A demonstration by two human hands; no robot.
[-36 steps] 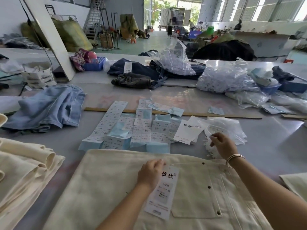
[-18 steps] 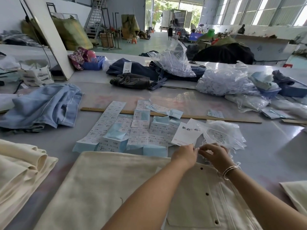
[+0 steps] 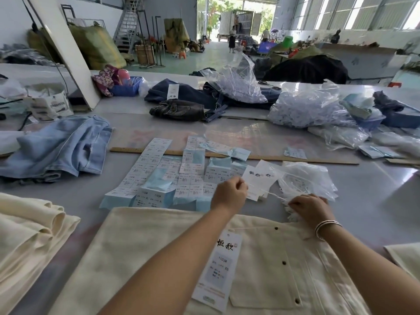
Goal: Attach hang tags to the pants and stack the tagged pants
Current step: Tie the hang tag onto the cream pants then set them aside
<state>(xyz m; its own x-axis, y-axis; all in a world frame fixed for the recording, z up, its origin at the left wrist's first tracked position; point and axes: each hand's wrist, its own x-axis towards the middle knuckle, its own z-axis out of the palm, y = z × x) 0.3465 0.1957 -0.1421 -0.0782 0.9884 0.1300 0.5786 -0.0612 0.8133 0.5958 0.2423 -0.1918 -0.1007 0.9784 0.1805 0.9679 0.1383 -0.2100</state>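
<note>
On the table straight ahead, through the head camera, our only view, we see the cream pants (image 3: 141, 253) spread flat at the near edge with one hang tag (image 3: 219, 267) lying loose on the fabric beside the back pocket, no cord through it as far as we can tell. Our left hand (image 3: 229, 193) is curled into a pinch on one end of a thin white string (image 3: 270, 193), and our right hand (image 3: 310, 206) is curled over the bundle of strings (image 3: 293, 215) at the waistband edge, gripping it while the single strand draws taut between the two hands. What could go wrong from here, we judge: the strand may drag neighbours out with it, since the bundle looks tangled, and we would end up with several strings or a knot. The left hand is also just beside the spare tags (image 3: 259, 180) and the label sheets (image 3: 159, 176), so a quick tug could sweep those out of order. The loose hang tag sits unanchored, and either forearm passing over it could slide it off the pants. The plastic bag (image 3: 304, 178) lies right against the strings and could snag. At left, the stack of cream pants (image 3: 29, 228) waits well apart from all this.
</note>
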